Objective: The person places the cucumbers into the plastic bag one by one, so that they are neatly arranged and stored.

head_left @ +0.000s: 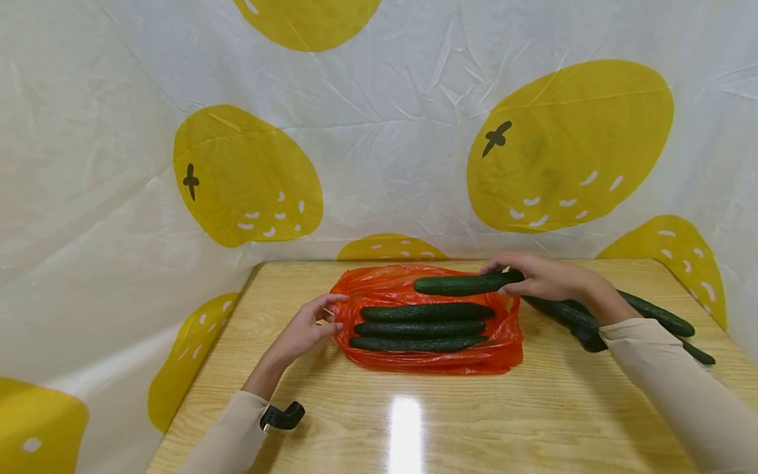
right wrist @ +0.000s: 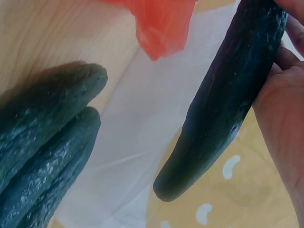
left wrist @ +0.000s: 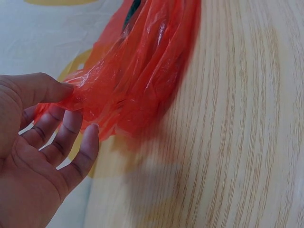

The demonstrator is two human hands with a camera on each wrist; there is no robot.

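At about 9 o'clock from the bag, the left hand lies on the wooden tabletop, thumb and fingertips nipping the left edge of the orange plastic bag. The left wrist view shows what the head view cannot: the thin, glossy film is bunched into crinkled folds between the thumb and the loosely curved fingers, so this grip is a light pinch on the bag's edge. The tabletop there shows pale oak-like grain with a shiny finish.

On the flattened bag lie three cucumbers, long, dark green and slightly bumpy, side by side and parallel, their lengths running 9 to 3 o'clock.

Above the bag's far edge, at about 12 to 1 o'clock from the three, the right hand wraps its grip round the right end of a fourth cucumber, held level with its free end pointing toward 9 o'clock. The right wrist view shows its knobbly skin and blunt rounded tip up close, which the head view leaves smooth.

At 3 o'clock from the bag, partly behind the right forearm, loose cucumbers lie in a pile on the tabletop; the right wrist view shows two of their warty ends touching.

A white plastic sheet printed with yellow lemons backs the tabletop.
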